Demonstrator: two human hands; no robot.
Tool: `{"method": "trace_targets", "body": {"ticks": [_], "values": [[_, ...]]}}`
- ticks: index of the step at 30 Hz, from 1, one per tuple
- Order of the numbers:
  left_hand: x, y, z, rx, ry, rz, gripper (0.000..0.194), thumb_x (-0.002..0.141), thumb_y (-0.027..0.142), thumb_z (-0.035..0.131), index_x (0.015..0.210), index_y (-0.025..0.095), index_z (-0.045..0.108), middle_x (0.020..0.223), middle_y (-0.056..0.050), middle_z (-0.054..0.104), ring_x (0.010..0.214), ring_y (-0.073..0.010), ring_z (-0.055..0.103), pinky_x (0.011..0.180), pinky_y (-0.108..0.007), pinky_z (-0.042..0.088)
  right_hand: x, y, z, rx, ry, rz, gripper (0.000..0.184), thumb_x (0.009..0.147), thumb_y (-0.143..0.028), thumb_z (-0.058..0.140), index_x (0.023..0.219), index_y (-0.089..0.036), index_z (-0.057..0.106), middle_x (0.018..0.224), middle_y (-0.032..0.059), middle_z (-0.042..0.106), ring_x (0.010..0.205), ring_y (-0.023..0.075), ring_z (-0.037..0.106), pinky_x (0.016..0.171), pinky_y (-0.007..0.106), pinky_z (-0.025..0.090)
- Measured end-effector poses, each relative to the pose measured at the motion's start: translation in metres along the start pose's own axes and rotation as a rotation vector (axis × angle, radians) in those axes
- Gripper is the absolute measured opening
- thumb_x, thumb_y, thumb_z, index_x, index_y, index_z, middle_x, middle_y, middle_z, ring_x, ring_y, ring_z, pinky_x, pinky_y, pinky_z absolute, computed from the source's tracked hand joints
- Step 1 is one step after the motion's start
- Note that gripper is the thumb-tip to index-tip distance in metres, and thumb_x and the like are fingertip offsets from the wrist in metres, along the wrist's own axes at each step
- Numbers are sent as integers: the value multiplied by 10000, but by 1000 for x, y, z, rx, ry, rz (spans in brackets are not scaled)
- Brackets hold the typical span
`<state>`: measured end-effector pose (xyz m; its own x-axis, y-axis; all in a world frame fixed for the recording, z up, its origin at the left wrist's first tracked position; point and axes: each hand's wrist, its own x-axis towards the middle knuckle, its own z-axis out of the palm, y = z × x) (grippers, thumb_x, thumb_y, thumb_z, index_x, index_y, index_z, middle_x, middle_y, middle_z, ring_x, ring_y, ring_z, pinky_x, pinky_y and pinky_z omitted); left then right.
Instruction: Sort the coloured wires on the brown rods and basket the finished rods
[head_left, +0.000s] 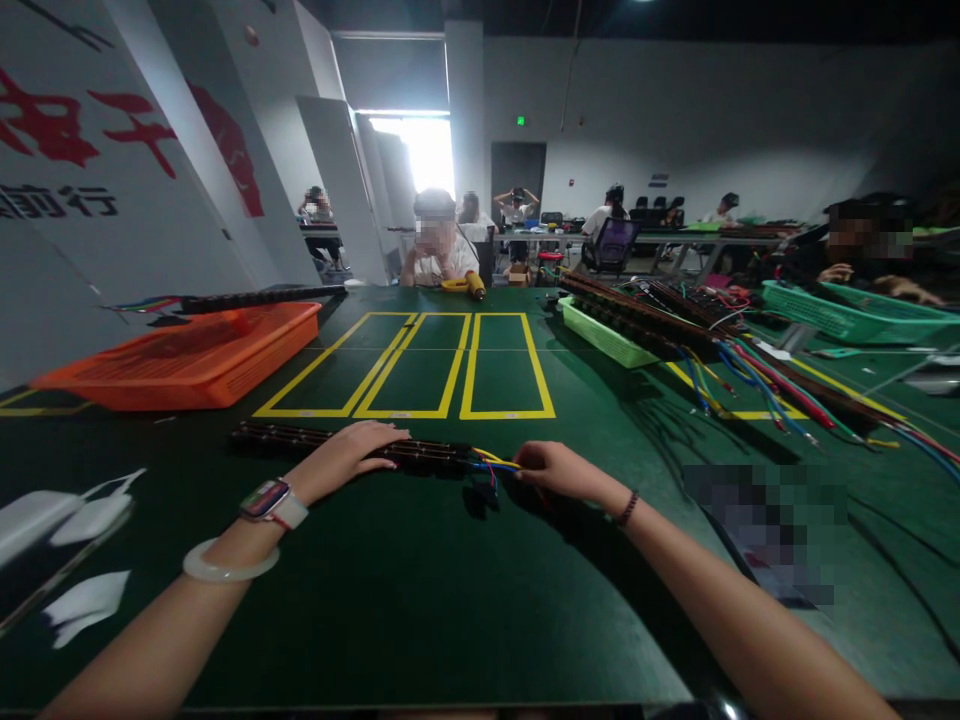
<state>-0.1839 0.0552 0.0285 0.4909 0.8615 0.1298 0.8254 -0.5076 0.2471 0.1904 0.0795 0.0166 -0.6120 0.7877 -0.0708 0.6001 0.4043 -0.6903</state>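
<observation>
A long dark bar (435, 454) lies crosswise on the green table, with coloured wires (495, 461) coming out of its right end. My left hand (349, 455) rests over the bar's middle, fingers on the far side and thumb on the near side, gripping it. At the right end, the fingertips of my right hand (559, 470) are pinched together on the yellow and blue wires. The wire ends are hidden under that hand. A small dark piece hangs by thin wires just below the bar's end.
Yellow-taped rectangles (510, 414) mark the table ahead. An orange basket (217, 370) stands at left with another bar across it. Several wired bars (637, 315) lie over a light green basket (611, 335) at right. A yellow tool (475, 286) lies at the far edge, near a seated person.
</observation>
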Motion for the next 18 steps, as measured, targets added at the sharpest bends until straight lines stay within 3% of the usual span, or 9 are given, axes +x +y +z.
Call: {"method": "trace_targets", "body": {"ticks": [3, 6, 9, 12, 15, 18], "values": [[0, 8, -1, 55, 10, 22, 441, 857, 375, 504, 1284, 264, 496, 1335, -55, 498, 1237, -207, 432, 1074, -420, 278, -1, -1, -2, 151, -109, 31, 274, 823, -307, 578, 1034, -136, 615, 922, 42, 643, 761, 125, 585, 669, 220, 453], [2, 37, -2, 58, 77, 12, 451, 881, 310, 441, 1330, 263, 445, 1426, -54, 385, 1303, -215, 346, 1099, -456, 218, 2, -1, -3, 214, -140, 43, 314, 853, -327, 531, 1080, -127, 617, 907, 42, 640, 733, 113, 564, 661, 217, 434], [3, 88, -2, -83, 154, 70, 424, 870, 247, 427, 1287, 258, 504, 1414, -33, 401, 1328, -215, 295, 1120, -462, 155, 7, 1, 0, 204, -172, 36, 343, 865, -380, 507, 1050, -122, 638, 867, 36, 636, 704, 108, 542, 645, 216, 415], [2, 150, 1, -436, 152, 139, 347, 845, 233, 476, 1159, 257, 620, 1275, -44, 546, 1255, -227, 396, 1104, -422, 218, 12, 3, 3, 151, -206, 26, 355, 846, -417, 532, 979, -110, 651, 785, 22, 624, 628, 95, 505, 586, 206, 387], [2, 204, 13, -763, -55, 191, 297, 855, 246, 477, 1088, 259, 661, 1100, -79, 638, 1089, -224, 534, 1010, -371, 354, 15, 3, 6, 136, -224, -7, 383, 793, -453, 597, 952, -109, 652, 748, 7, 613, 602, 88, 486, 551, 193, 363], [9, 235, 36, -1013, -269, 109, 254, 849, 283, 495, 1012, 218, 679, 1020, -90, 654, 990, -220, 584, 921, -371, 418, 17, 1, 6, 159, -250, -2, 368, 755, -433, 639, 931, -110, 653, 701, -9, 598, 566, 78, 466, 508, 179, 341]]}}
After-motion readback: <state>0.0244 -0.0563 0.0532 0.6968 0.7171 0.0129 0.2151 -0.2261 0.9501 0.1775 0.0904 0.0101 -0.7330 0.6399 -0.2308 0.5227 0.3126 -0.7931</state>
